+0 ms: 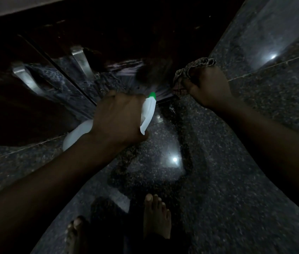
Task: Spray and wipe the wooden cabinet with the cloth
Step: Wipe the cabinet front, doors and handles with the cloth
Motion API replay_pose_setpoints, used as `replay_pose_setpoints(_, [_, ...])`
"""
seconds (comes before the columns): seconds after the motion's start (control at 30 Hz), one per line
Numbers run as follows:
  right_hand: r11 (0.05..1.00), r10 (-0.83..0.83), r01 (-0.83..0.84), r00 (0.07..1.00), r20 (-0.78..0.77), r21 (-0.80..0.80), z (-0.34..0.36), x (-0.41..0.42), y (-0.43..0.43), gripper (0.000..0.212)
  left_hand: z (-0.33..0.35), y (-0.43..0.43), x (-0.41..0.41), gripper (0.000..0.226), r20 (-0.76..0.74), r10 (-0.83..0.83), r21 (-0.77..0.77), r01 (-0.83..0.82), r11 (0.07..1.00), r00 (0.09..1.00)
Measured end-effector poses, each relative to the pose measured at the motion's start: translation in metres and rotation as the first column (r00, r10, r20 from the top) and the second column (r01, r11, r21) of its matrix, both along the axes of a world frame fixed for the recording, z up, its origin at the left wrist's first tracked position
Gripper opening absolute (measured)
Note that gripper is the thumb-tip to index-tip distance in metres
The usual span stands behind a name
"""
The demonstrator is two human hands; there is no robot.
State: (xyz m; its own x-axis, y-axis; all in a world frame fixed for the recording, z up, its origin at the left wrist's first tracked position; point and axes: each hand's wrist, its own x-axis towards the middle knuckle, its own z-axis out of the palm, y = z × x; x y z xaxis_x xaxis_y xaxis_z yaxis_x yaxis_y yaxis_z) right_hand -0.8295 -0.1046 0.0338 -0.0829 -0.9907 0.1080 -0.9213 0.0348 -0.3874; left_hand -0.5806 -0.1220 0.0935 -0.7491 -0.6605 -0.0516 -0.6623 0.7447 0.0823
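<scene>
The left hand (116,117), at the centre of the frame, is wrapping its grip tightly around the neck of a white spray bottle (147,111), with the fingers hidden behind the trigger head. The bottle's green nozzle (152,94) is pointing up toward the dark wooden cabinet (108,30), close to its lower edge, and the pale body of the bottle (77,133) is showing below the wrist toward the lower left. Streaks of wet sheen are lying on the cabinet face just above the nozzle.

To the right of centre, the right hand (208,85) is closing into a fist around a bunched checked cloth (190,69), which is spilling out above and to the left of the knuckles. The cloth is sitting near the cabinet's right edge, where the wood is meeting the speckled stone wall (273,52); whether it is pressing on the wood cannot be told in the dim light.

Two metal handles (80,59) are catching light on the cabinet doors in the upper left. Along the bottom of the frame, two bare feet (156,215) are standing on the glossy speckled floor (218,189), which is reflecting a small bright light near the centre.
</scene>
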Motion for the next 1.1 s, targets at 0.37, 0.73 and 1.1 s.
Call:
replay_pose_setpoints(0.37, [0.980, 0.197, -0.197, 0.980, 0.010, -0.039, 0.020, 0.079, -0.015, 0.030, 0.004, 0.011, 0.015, 0.011, -0.051, -0.015, -0.040, 0.013, 0.999, 0.999])
replay_pose_setpoints(0.73, [0.998, 0.029, -0.033, 0.997, -0.078, -0.054, 0.026, 0.034, -0.007, 0.035, 0.011, 0.009, 0.029, 0.029, 0.007, 0.008, -0.052, -0.008, 0.999, 1.000])
replay_pose_setpoints(1.1, [0.954, 0.273, -0.293, 0.939, -0.209, -0.068, 0.046, 0.108, -0.022, 0.034, 0.022, 0.013, 0.054, 0.018, -0.108, 0.071, 0.012, -0.070, 0.997, 0.992])
